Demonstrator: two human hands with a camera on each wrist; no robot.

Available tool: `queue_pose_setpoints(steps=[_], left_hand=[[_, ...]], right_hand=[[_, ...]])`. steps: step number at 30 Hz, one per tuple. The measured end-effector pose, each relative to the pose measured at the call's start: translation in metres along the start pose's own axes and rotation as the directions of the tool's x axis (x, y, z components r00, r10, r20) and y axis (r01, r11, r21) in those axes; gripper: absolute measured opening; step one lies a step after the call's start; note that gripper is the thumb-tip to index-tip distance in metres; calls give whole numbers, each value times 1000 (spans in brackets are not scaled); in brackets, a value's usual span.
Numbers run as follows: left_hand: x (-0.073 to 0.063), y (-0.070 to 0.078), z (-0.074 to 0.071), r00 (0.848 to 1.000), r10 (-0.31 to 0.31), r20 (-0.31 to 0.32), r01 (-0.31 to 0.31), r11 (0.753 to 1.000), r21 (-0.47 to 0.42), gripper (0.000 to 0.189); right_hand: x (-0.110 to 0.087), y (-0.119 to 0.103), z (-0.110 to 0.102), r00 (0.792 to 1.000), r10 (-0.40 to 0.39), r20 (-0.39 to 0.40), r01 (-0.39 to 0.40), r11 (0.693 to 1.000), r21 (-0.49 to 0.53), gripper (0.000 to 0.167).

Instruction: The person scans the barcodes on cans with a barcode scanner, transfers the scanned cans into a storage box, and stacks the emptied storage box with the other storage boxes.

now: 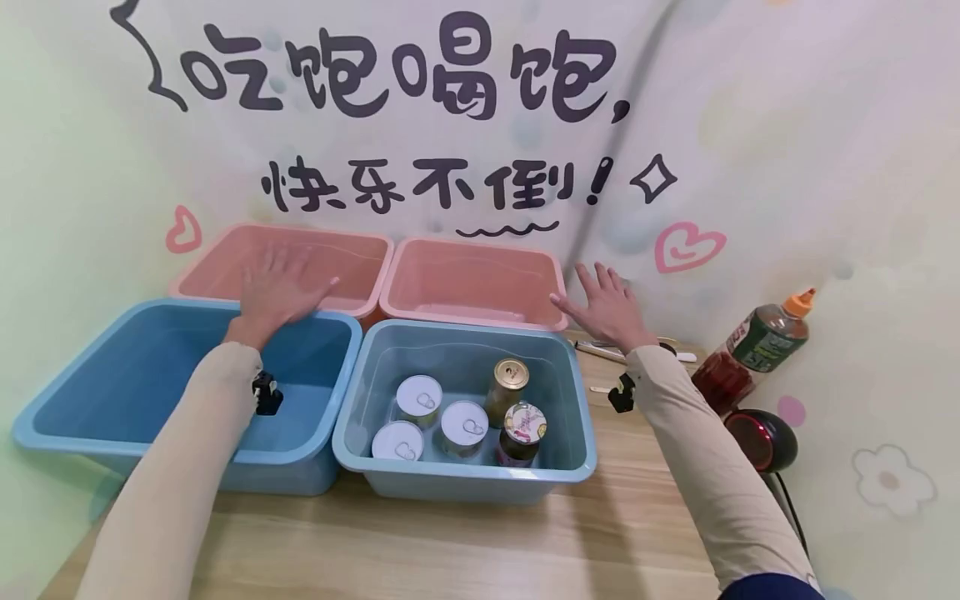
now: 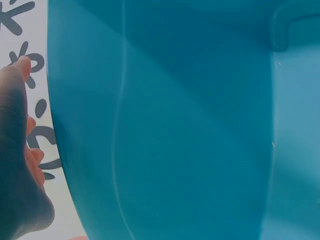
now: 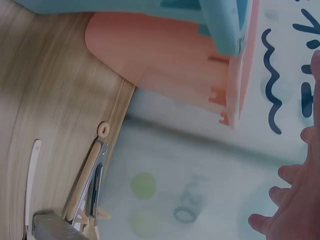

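Smooth moulded plastic straight away, and we get a soft sheen off the left blue tub (image 1: 150, 367), the right blue tub (image 1: 465, 487) and both pink tubs (image 1: 472, 279)! Now we catch metal: smooth white ring-pull lids (image 1: 464, 417), and a shiny gold can (image 1: 512, 373). Oh, and we like this tabletop (image 1: 420, 550), wood-grained with a low gloss. We've matt cloth sleeves (image 1: 195, 433), a see-through glossy plastic bottle (image 1: 780, 333), and metal tongs (image 3: 82, 177) with smooth, wood-coloured handles.

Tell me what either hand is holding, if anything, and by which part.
Nothing is held: the left hand is empty, and so is the right hand, its fingers spread.
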State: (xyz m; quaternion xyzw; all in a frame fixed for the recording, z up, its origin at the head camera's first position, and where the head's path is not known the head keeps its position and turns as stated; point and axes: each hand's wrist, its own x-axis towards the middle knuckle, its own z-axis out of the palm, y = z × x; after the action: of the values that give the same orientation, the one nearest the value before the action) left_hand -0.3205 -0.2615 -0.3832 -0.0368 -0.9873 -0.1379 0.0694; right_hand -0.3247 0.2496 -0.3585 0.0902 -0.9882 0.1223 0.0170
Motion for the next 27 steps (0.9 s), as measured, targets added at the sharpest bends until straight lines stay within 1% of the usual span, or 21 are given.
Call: queue_pose_setpoints(steps=[6, 9, 14, 18, 22, 27], left_hand=[[-6, -9, 1, 1000, -25, 3, 25, 1000, -8, 91], [-8, -13, 2, 999, -32, 2, 32, 999, -19, 91], [-12, -17, 1, 999, -38, 10, 38, 999, -17, 90], [-15, -19, 1, 999, -41, 28, 42, 999, -20, 90], [-19, -21, 4, 998, -42, 42, 44, 998, -44, 90], [-23, -26, 10, 998, -48, 44, 51, 996, -68, 91]], right_hand=[[-5, -9, 0, 999, -25, 37, 25, 1000, 13, 98], [-6, -15, 0, 998, -51, 39, 50, 999, 17, 97], [-7, -27, 0, 993, -110, 49, 111, 994, -8, 94], [-11, -39, -1, 987, -151, 62, 152, 988, -8, 92], [-14, -50, 0, 979, -191, 69, 191, 982, 5, 90], [-16, -61, 5, 964, -263, 47, 262, 965, 9, 87]])
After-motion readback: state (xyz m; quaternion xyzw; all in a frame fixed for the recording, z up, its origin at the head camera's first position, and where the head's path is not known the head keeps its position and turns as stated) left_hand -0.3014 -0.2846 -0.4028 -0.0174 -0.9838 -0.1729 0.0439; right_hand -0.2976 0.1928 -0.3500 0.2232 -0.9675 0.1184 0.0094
